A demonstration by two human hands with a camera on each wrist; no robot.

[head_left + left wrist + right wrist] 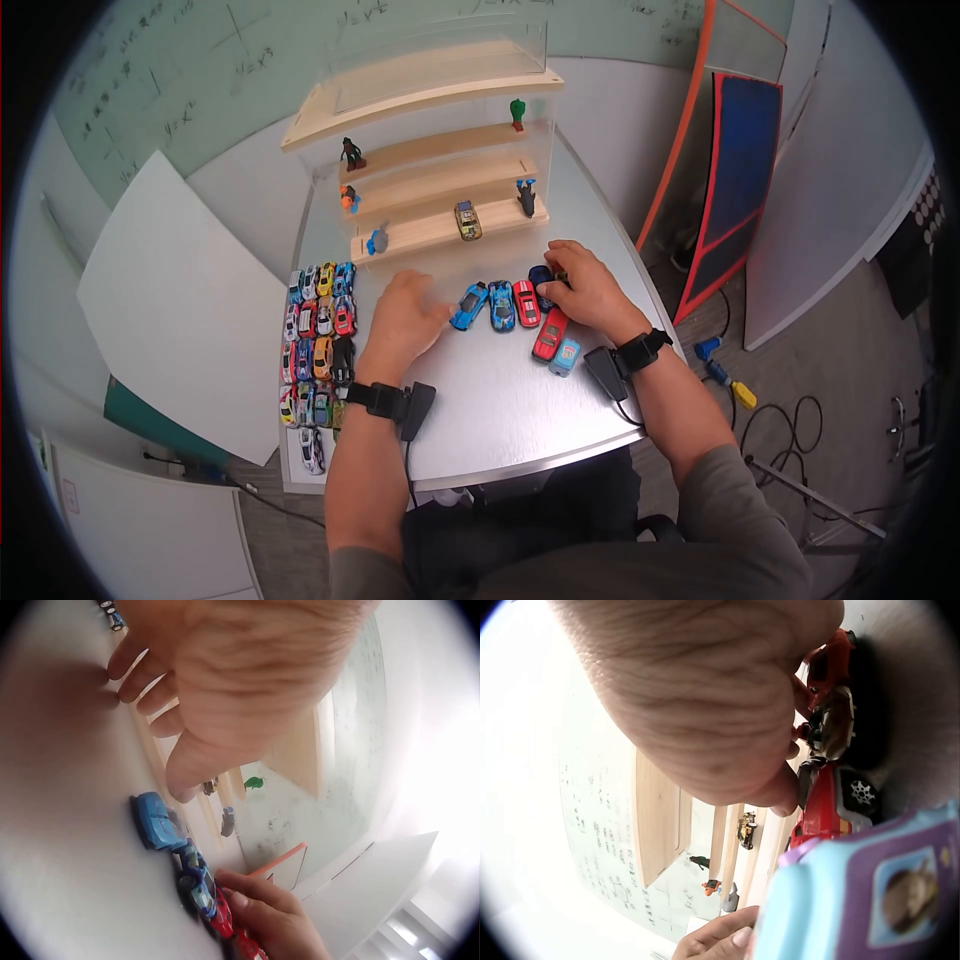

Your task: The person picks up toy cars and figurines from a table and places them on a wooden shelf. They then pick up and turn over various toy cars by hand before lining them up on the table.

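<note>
My left hand [405,315] hovers over the table beside a light-blue toy car [468,306], its fingers loosely extended and holding nothing. In the left wrist view the thumb tip is right above that car's roof. My right hand [592,292] curls over a dark toy car [834,727], thumb on one side and fingers on the other; the palm partly hides it. Beside the thumb stands a dark-blue car [541,287]. A blue patterned car [502,306], a red striped car [526,303], a red car [549,336] and a light-blue and purple toy vehicle [564,358] stand close by.
Rows of several toy cars [322,345] line the table's left edge. At the back stands a wooden tiered display [440,160] with clear panels, bearing a gold-and-black car [467,221] and several small figures. The table's front edge [480,478] lies near my body.
</note>
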